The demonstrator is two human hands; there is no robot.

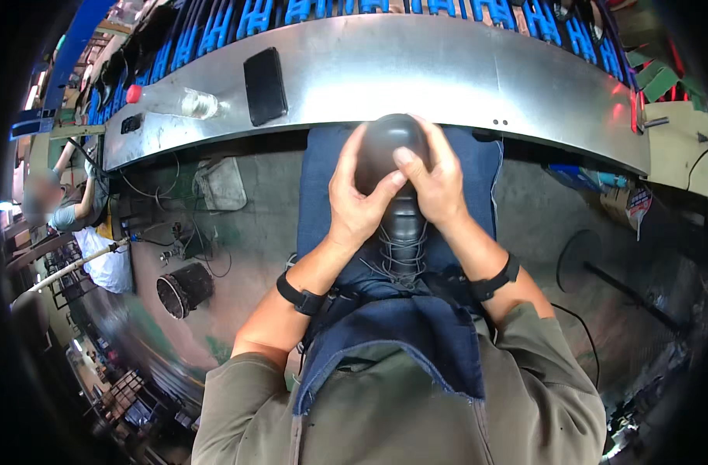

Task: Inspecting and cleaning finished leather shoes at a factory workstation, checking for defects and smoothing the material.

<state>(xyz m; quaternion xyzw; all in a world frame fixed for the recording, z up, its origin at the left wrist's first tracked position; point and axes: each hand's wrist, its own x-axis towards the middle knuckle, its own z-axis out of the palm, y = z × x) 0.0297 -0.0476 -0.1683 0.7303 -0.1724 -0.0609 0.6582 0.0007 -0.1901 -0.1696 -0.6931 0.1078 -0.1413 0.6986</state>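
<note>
A black lace-up boot [393, 142] lies over my lap, its rounded toe pointing away from me toward the metal bench. Loose grey laces [403, 260] hang over the shaft end, close to my body. My left hand [352, 198] wraps the left side of the toe, with its thumb laid across the top. From the right, my right hand [441, 186] clasps the other side, its thumb pressed on the upper near the left thumb. The fingertips under the boot are hidden. A blue denim apron [315, 209] spreads beneath the boot.
On the metal bench [447, 66] lie a dark phone [265, 87] and a clear bottle with a red cap [172, 101]. Blue racks [300, 11] line its far side. A black bucket [185, 289] stands on the floor at left; farther left, another person [71, 203] works.
</note>
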